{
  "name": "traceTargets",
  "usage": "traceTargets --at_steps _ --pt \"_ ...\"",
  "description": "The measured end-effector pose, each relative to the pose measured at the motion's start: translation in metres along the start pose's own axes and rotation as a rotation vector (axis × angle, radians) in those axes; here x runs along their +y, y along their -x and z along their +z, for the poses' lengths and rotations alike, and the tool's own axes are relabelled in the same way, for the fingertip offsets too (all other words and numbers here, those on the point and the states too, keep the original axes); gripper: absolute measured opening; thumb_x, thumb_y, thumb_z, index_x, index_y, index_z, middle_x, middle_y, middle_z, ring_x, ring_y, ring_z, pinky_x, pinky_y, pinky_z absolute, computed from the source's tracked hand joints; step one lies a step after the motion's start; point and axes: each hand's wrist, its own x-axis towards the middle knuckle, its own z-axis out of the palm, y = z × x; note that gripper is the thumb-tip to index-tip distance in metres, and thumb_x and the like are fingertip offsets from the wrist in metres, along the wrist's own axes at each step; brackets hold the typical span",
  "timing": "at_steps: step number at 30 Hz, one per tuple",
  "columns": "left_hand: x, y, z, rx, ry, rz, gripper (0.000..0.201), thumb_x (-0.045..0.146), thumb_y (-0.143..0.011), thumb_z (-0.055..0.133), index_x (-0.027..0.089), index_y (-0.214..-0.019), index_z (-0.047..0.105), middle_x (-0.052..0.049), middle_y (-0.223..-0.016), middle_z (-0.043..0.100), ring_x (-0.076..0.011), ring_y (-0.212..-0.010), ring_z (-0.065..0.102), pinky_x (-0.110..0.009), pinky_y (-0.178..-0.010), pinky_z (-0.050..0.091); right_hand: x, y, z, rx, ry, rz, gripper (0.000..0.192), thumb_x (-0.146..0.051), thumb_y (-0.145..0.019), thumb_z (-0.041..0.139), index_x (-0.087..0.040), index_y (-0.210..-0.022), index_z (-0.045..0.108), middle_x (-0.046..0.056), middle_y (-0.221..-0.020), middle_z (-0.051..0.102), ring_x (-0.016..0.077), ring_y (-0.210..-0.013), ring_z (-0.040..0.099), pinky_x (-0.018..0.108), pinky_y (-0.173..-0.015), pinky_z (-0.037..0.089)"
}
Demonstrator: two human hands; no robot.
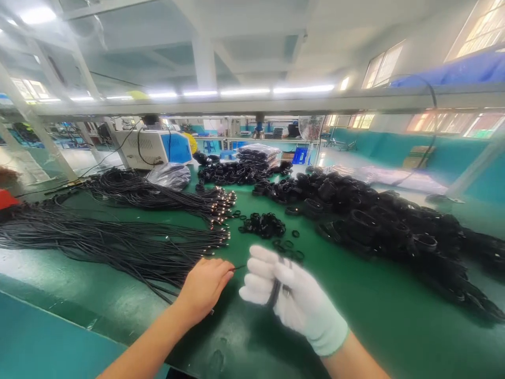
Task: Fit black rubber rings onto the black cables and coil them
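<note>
Green mat (pixel 366 316) bare nr right hand (pixel 292 300), cables (pixel 118 242) by left hand (pixel 205 287).

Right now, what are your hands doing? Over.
Left hand bare, fingers pinching a thin black cable. Right hand, white glove, closed on a black cable bundle. Loose black rings just ahead.

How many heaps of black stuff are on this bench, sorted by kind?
Loose cable bundles: 2
Coiled cable heaps: 2
Small ring piles: 1
Total: 5
The gloved right hand grips a coil; the bare left hand pinches a cable end.
</note>
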Motion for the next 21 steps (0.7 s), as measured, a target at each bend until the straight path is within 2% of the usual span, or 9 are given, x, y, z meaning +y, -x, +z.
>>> traceTargets --at_steps 2,5,9,10,12,14,16,18,21 --pt "0.013 0.009 0.000 0.007 -0.115 0.021 0.025 0.022 -0.091 0.037 0.020 -0.082 0.060 -0.001 -0.074 0.062 -0.0167 -0.067 0.054 -0.029 -0.066 0.035 -0.004 -0.001 -0.003 0.059 0.031 -0.052 0.041 -0.034 -0.074 0.070 -0.018 -0.108 0.055 0.001 -0.079 0.052 0.0132 -0.069 0.050 0.038 -0.076 0.044" --pt "0.042 0.020 -0.002 0.019 -0.119 0.118 0.023 0.020 -0.088 0.040 0.019 -0.071 0.055 0.000 -0.066 0.059 -0.0150 -0.057 0.050 -0.029 -0.060 0.031 -0.004 -0.003 -0.006 0.160 0.096 -0.086 0.038 -0.032 -0.076 0.069 -0.017 -0.108 0.057 0.004 -0.085 0.059 0.0160 -0.075 0.056 0.041 -0.081 0.044" --pt "0.062 0.023 -0.015 0.130 -0.085 0.268 0.020 0.020 -0.087 0.046 0.019 -0.068 0.053 0.001 -0.063 0.058 -0.0139 -0.055 0.047 -0.029 -0.058 0.027 0.007 0.000 -0.007 0.301 0.259 0.018 0.040 -0.027 -0.075 0.071 -0.014 -0.110 0.057 0.010 -0.097 0.065 0.0197 -0.084 0.061 0.038 -0.081 0.045" --pt "0.061 0.022 -0.022 0.156 -0.090 0.303 0.019 0.023 -0.087 0.048 0.019 -0.069 0.054 0.001 -0.063 0.058 -0.0140 -0.056 0.048 -0.029 -0.059 0.027 0.010 0.002 -0.006 0.280 0.291 0.070 0.039 -0.025 -0.075 0.071 -0.013 -0.110 0.058 0.011 -0.097 0.065 0.0195 -0.084 0.061 0.036 -0.080 0.045" --pt "0.052 0.018 -0.037 0.165 -0.085 0.365 0.020 0.030 -0.088 0.051 0.019 -0.072 0.057 0.001 -0.065 0.058 -0.0138 -0.059 0.049 -0.029 -0.060 0.028 0.017 0.006 -0.006 0.139 0.302 0.195 0.035 -0.023 -0.078 0.068 -0.010 -0.109 0.059 0.012 -0.096 0.065 0.0189 -0.084 0.060 0.035 -0.079 0.045" --pt "0.040 0.016 -0.052 0.121 -0.030 0.379 0.021 0.034 -0.087 0.053 0.019 -0.074 0.060 0.002 -0.068 0.059 -0.0127 -0.061 0.050 -0.028 -0.061 0.030 0.024 0.009 -0.005 -0.026 0.233 0.320 0.034 -0.025 -0.079 0.067 -0.008 -0.107 0.059 0.012 -0.095 0.064 0.0201 -0.085 0.061 0.038 -0.081 0.045" --pt "0.030 0.014 -0.061 0.030 0.107 0.331 0.018 0.034 -0.085 0.057 0.021 -0.075 0.064 0.003 -0.071 0.061 -0.0111 -0.064 0.052 -0.025 -0.063 0.033 0.032 0.011 -0.005 -0.108 0.144 0.433 0.039 -0.029 -0.077 0.068 -0.007 -0.108 0.058 0.014 -0.094 0.063 0.0225 -0.084 0.062 0.042 -0.080 0.045" --pt "0.024 0.013 -0.059 -0.082 0.334 0.246 0.013 0.032 -0.081 0.063 0.020 -0.076 0.066 0.003 -0.074 0.063 -0.0100 -0.068 0.055 -0.021 -0.064 0.037 0.040 0.011 -0.004 -0.132 0.059 0.509 0.043 -0.032 -0.074 0.070 -0.007 -0.107 0.057 0.011 -0.086 0.062 0.0215 -0.076 0.062 0.040 -0.074 0.046" --pt "0.020 0.012 -0.043 -0.180 0.714 0.086 0.010 0.026 -0.078 0.064 0.016 -0.076 0.067 0.001 -0.076 0.065 -0.0107 -0.070 0.058 -0.018 -0.063 0.042 0.049 0.007 0.000 -0.128 -0.121 0.570 0.037 -0.027 -0.068 0.075 -0.010 -0.094 0.055 -0.001 -0.069 0.050 0.0107 -0.061 0.051 0.031 -0.066 0.043"
